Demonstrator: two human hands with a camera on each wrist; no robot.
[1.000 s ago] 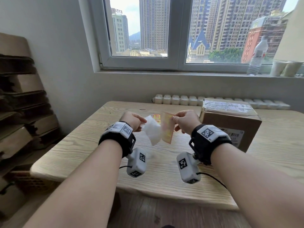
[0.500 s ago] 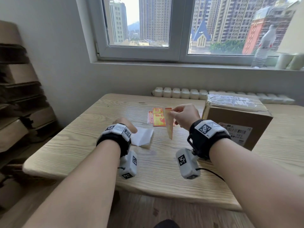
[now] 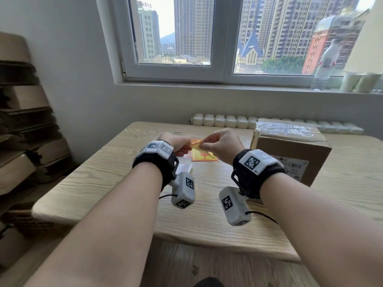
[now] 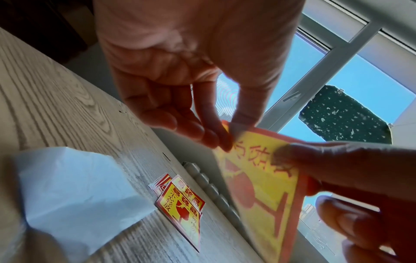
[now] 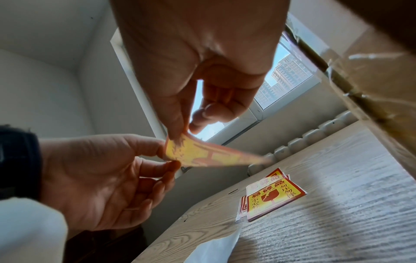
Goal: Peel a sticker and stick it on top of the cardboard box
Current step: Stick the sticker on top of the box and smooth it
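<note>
A yellow and red sticker (image 3: pixel 196 145) hangs in the air above the table, held by both hands. My left hand (image 4: pixel 229 131) pinches one corner of the sticker (image 4: pixel 258 186) between thumb and fingers. My right hand (image 5: pixel 185 132) pinches the edge of the sticker (image 5: pixel 202 156) close beside the left hand (image 5: pixel 101 178). The cardboard box (image 3: pixel 290 150), its top taped over with clear tape, stands on the table to the right of my right hand (image 3: pixel 204 145).
A small stack of the same stickers (image 3: pixel 204 157) lies on the wooden table (image 3: pixel 124 183) under the hands. A crumpled white backing paper (image 4: pixel 74 192) lies nearer the front. Folded cartons (image 3: pixel 24 121) are stacked at the left wall. A bottle (image 3: pixel 325 65) and cups stand on the sill.
My left hand laid the white backing paper on the table, then rose and took hold of the sticker beside my right hand. The sticker turned from hanging edge-on to nearly flat.
</note>
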